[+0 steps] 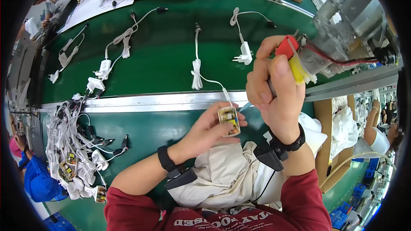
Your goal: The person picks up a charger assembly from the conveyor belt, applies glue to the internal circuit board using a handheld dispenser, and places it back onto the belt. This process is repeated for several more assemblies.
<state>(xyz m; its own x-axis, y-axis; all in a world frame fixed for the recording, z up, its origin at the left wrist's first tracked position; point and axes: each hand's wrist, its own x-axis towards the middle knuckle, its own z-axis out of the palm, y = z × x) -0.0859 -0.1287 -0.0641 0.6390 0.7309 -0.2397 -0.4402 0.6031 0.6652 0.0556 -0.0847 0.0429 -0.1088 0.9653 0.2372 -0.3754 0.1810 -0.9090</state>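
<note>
My left hand [205, 126] holds an opened power adapter [228, 122], its white half-shell showing a circuit board with yellow and other small parts. A white cable runs from the adapter up onto the green belt. Raised to the right, my right hand [274, 81] is closed around a tool, mostly hidden by the fingers. The tool has a red part [287, 47] and a yellow part [298, 70] at the thumb. A tapered blue tip [245, 107] shows below the right hand, close beside the adapter. Its exact kind is not clear.
Several white adapters with cables lie along the green belt [158, 60], behind a metal rail [171, 105]. At left is a tangled heap of adapters [70, 145]. A bulky metal fixture [342, 30] with wires hangs at right, above a cardboard box [325, 119]. Other people work around.
</note>
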